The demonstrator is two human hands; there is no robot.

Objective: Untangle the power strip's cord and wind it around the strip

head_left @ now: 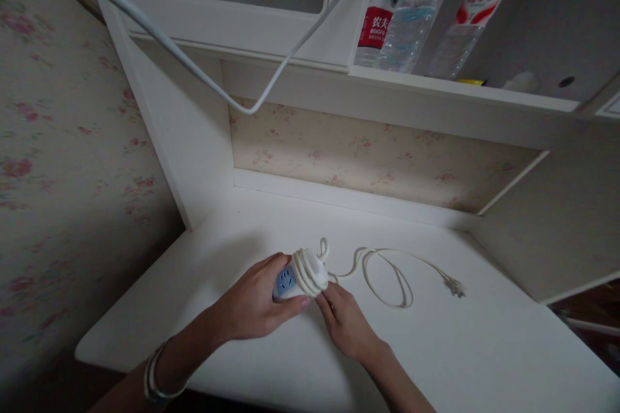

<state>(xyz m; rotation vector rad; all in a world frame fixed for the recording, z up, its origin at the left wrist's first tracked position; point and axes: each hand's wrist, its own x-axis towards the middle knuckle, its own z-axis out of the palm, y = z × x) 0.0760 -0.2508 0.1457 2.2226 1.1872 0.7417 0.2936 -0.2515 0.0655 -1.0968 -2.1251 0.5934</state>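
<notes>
My left hand (258,300) is wrapped round a power strip (285,281), a white body with a blue-grey socket face. Several turns of its white cord (310,271) are wound about the strip's far end, and a small loop sticks up there. Close against that end, my right hand (346,319) has its fingers pinched together at the cord; the fingertips are partly hidden behind the coil. From there the loose cord runs right in a loop over the desk and ends in a plug (455,287).
Above the white desk (426,355) stands a shelf (460,91) holding water bottles (411,19). A thick white cable (194,71) hangs across the upper left. Flowered wallpaper (58,142) covers the left wall, and a cabinet side panel (557,206) bounds the right.
</notes>
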